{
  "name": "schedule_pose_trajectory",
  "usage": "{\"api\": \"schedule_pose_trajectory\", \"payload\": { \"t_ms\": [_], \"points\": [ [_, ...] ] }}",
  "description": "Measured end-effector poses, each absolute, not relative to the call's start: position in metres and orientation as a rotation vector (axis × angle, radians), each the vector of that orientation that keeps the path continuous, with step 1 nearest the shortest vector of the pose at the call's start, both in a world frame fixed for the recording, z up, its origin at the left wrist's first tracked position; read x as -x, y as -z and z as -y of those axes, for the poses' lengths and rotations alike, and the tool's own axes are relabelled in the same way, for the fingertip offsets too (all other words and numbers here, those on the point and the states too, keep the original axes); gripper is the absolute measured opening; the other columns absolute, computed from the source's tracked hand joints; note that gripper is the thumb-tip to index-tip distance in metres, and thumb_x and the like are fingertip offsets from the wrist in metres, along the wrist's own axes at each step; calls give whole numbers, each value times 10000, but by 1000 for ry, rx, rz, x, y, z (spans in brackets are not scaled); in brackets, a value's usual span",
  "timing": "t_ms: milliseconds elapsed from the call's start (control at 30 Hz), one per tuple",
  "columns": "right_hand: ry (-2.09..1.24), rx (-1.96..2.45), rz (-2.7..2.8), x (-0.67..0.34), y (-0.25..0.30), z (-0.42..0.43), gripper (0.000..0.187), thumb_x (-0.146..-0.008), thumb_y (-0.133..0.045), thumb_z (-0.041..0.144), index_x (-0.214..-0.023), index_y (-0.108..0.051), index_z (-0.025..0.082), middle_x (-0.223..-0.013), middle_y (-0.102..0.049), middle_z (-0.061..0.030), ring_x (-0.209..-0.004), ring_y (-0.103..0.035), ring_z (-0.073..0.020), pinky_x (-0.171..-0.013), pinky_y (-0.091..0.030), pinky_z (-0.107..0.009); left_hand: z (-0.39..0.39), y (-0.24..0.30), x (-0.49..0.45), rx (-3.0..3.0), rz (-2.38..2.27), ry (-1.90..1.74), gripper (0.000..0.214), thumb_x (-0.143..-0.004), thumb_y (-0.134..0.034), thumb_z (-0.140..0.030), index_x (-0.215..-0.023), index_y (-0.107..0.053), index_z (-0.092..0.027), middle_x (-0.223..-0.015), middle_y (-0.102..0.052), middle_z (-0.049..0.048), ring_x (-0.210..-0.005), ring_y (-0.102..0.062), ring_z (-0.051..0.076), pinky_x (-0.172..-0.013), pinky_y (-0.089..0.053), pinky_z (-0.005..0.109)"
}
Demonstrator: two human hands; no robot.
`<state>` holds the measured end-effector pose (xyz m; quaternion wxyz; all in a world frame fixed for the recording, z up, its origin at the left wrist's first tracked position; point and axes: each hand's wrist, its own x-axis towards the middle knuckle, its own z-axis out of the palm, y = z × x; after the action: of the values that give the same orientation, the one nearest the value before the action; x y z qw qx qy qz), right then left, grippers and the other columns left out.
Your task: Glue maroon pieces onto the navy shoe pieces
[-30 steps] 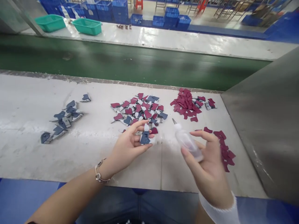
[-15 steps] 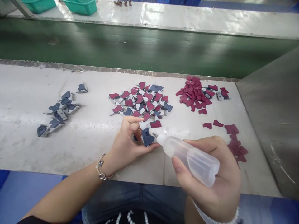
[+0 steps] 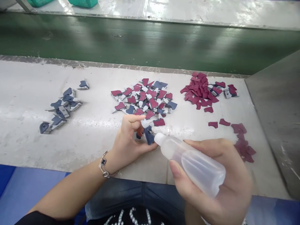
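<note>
My left hand [image 3: 128, 137] is closed, pinching a small blue-and-white plastic part [image 3: 149, 135] between thumb and fingers. My right hand [image 3: 213, 178] is wrapped round a translucent squeeze bottle [image 3: 192, 162]. The bottle is tilted, and its thin tip reaches the blue face of the part; whether it touches cannot be made out. Just beyond my left hand lies a pile of white parts with maroon and blue faces [image 3: 142, 98]. Loose maroon pieces [image 3: 198, 89] are heaped farther right, and more maroon pieces [image 3: 243, 143] lie behind my right hand.
On the left of the white tabletop [image 3: 21, 125] sits a group of blue-and-white parts [image 3: 62, 109]. A metal panel [image 3: 276, 118] bounds the right side. Beyond the table runs a green strip [image 3: 140, 47], with green baskets [image 3: 83, 2] on the ledge behind it.
The view has shifted slightly. The bottle's tip has moved across the blue face of the part, and the part is turned a little in my left hand.
</note>
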<state>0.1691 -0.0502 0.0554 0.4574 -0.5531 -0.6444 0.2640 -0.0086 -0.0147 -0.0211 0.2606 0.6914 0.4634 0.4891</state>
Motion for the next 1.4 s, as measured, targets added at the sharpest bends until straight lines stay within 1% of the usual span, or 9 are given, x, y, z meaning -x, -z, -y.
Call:
{"api": "schedule_pose_trajectory", "payload": {
  "t_ms": [133,333,533,733,933,1100,1200,1333,1400],
  "points": [
    [-597,1265,1689,-170,-54,48,285,-762,-725,187,-975,-558,277,-691,-641,31,-504,-590,-168,-458,-505,-307,15,23,9,-1842,-1261,-1324,701,-693,-872,-268,-1261,-463,-279,-943,-537,14,-662,-563,109,-543,-502,237],
    [-489,1268,1726,-169,-54,48,304,-773,-707,145,-995,-542,270,-730,-660,16,-571,-643,-183,-540,-576,-335,13,25,8,-1871,-1250,-1367,692,-694,-878,-294,-1259,-480,-276,-938,-515,11,-650,-556,103,-559,-519,245],
    [-508,1187,1824,-166,-57,47,300,-776,-657,115,-995,-541,283,-717,-660,22,-530,-634,-180,-487,-565,-330,14,29,8,-1845,-1268,-1369,753,-652,-887,-208,-1270,-465,-293,-975,-535,19,-706,-596,123,-588,-543,257],
    [-514,1207,1804,-168,-57,46,297,-782,-669,78,-952,-531,280,-700,-641,37,-540,-624,-161,-516,-570,-309,13,31,9,-1838,-1284,-1390,729,-648,-894,-251,-1264,-503,-273,-1086,-503,51,-684,-571,94,-560,-531,236],
    [-536,1129,1773,-166,-54,48,344,-763,-648,69,-1045,-576,252,-764,-676,8,-578,-645,-173,-529,-583,-313,12,32,8,-1868,-1265,-1368,783,-627,-874,-166,-1273,-449,-289,-947,-555,9,-702,-614,135,-604,-558,270],
    [-570,1118,1771,-168,-53,50,329,-721,-675,70,-989,-571,229,-668,-600,25,-518,-580,-151,-468,-542,-281,10,29,9,-1835,-1286,-1358,774,-634,-905,-271,-1257,-446,-283,-1022,-532,34,-637,-576,105,-606,-581,304],
    [-600,1129,1793,-170,-54,53,318,-726,-668,63,-977,-559,224,-652,-576,29,-522,-567,-147,-480,-539,-277,10,27,9,-1871,-1332,-1393,728,-639,-909,-331,-1228,-483,-280,-1054,-504,35,-637,-595,100,-570,-579,282],
    [-574,1186,1830,-173,-58,57,239,-758,-622,53,-856,-502,236,-605,-525,35,-515,-552,-150,-454,-484,-297,9,25,10,-1952,-1372,-1369,755,-617,-923,-377,-1217,-474,-283,-1023,-534,27,-625,-607,107,-550,-572,277],
    [-589,1179,1854,-174,-61,58,247,-767,-605,51,-812,-457,244,-571,-487,42,-510,-556,-156,-427,-443,-303,8,25,10,-1982,-1375,-1355,787,-613,-926,-391,-1235,-456,-285,-980,-552,18,-634,-609,118,-558,-581,284]
  ]
}}
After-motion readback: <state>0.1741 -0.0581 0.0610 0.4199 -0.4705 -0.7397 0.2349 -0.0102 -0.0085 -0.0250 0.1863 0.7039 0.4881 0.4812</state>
